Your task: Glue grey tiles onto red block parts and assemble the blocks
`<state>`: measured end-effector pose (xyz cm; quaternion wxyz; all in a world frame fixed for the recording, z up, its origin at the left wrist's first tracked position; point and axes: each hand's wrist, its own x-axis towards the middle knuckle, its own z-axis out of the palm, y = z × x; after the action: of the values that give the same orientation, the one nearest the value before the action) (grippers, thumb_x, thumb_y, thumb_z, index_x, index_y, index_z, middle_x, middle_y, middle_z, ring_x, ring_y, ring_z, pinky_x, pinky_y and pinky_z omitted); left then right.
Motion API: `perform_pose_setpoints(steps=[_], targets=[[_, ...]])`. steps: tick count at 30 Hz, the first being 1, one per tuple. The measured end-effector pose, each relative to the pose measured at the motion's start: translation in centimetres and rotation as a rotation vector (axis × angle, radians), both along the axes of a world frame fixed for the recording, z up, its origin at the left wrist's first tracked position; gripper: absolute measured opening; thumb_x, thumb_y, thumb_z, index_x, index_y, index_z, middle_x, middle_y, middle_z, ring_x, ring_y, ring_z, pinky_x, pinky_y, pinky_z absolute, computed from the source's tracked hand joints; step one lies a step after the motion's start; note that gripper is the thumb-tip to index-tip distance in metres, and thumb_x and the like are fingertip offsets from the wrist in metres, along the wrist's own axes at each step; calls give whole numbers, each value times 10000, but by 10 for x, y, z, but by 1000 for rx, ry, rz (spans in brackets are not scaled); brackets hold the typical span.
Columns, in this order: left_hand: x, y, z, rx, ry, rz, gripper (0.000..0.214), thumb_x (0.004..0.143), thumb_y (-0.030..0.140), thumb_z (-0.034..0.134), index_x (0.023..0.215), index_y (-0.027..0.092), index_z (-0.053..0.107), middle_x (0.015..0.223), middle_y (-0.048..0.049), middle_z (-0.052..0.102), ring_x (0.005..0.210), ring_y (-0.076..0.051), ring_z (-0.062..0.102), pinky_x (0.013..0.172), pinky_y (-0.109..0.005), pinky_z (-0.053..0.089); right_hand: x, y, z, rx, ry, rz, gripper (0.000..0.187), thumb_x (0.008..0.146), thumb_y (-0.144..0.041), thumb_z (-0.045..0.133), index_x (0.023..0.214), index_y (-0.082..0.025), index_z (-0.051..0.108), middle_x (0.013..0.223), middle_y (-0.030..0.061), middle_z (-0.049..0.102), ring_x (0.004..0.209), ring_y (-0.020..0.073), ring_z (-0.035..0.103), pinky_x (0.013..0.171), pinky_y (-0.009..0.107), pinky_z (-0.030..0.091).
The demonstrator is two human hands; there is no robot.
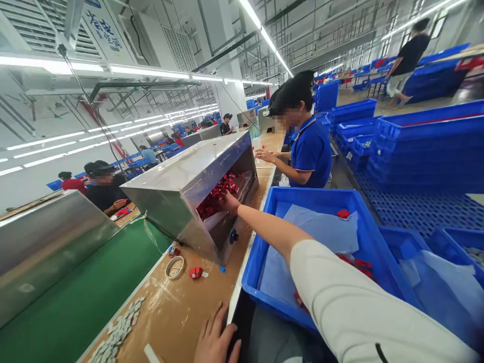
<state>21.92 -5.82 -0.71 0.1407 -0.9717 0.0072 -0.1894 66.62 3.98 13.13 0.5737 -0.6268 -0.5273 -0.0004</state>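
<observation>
My right hand (229, 202) reaches through the front opening of a metal box (159, 201), at a heap of small red parts (217, 194). Its fingertips are partly lost among these parts, so whether it grips one is unclear. My left hand (216, 335) lies open on the brown worktable (177, 312) by its near edge, holding nothing, fingers spread. Ahead of it on the tabletop are a small red piece (195, 273), a roll of tape (174, 267) and a red and blue piece (174, 251).
A blue bin (313, 194) with pale sheets and some red pieces sits beneath my right arm. Grey flat pieces (117, 333) lie along the table's left side, beside a green belt (94, 292). A co-worker (310, 146) in blue works beyond the box. Stacked blue crates (427, 151) stand right.
</observation>
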Motion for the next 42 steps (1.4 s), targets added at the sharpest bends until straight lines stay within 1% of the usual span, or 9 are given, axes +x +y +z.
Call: perform_pose_setpoints(steps=[3,7,9,11,13,15,25,34,42], targets=[[-2,-4,1,-33,20,21,257,886,308,767,1133,277,703,1557,-149,625,1389,-328,663,989,-429,672,-9,-44,-17,19,-25,16,235,974,-281,620,1148,-182,742,1258,134,639,1245,279,569,1175,489,476],[-2,-10,5,-99,33,44,265,886,306,773,1140,284,700,1581,-120,612,1417,-326,638,1024,-439,655,-23,-166,-80,-58,-81,12,254,1022,-345,536,1096,-195,727,1161,131,651,1131,281,627,1098,522,525],[-1,-12,9,-110,21,48,253,897,313,766,1140,288,700,1576,-112,619,1404,-315,648,1024,-427,652,-35,-236,-115,-361,-200,100,345,1007,-465,603,1180,-202,743,1264,166,666,1193,314,648,1121,547,513],[0,-13,13,-87,-7,45,238,901,329,757,1130,293,703,1538,-115,651,1343,-306,688,985,-409,663,-53,-297,-142,-696,-286,155,750,859,-658,773,1459,-220,662,1578,229,525,1419,432,547,1195,635,439],[2,-13,16,-44,-45,21,216,908,343,735,1117,298,712,1480,-113,691,1263,-296,729,934,-393,675,-73,-340,-156,-948,-313,220,1004,773,-686,834,1624,-254,522,1730,246,354,1526,488,449,1226,685,382],[5,-13,18,-23,-87,-2,184,923,359,706,1095,296,722,1449,-115,708,1243,-301,735,899,-396,682,-89,-363,-159,-1063,-382,281,1029,748,-599,852,1652,-268,490,1755,247,318,1555,525,399,1243,755,292],[8,-9,17,-45,-121,-27,183,980,385,644,1084,284,755,1449,-110,706,1257,-293,719,916,-384,657,-90,-377,-160,-1015,-631,415,1127,627,-502,851,1663,-304,453,1642,260,443,1326,534,533,1018,745,451],[8,-10,17,-31,-116,-15,166,983,392,638,1071,297,743,1439,-94,714,1235,-286,733,913,-382,669,-81,-334,-167,-1032,-440,-101,856,834,-477,739,1629,-266,502,1417,177,563,1262,380,543,1071,527,500],[7,-19,22,-82,-99,34,153,989,353,635,1084,291,739,1473,-88,688,1282,-298,702,956,-417,662,-95,-346,-163,-1154,-492,-116,1014,819,-718,752,1673,-266,445,1543,238,531,1289,459,562,986,574,565]])
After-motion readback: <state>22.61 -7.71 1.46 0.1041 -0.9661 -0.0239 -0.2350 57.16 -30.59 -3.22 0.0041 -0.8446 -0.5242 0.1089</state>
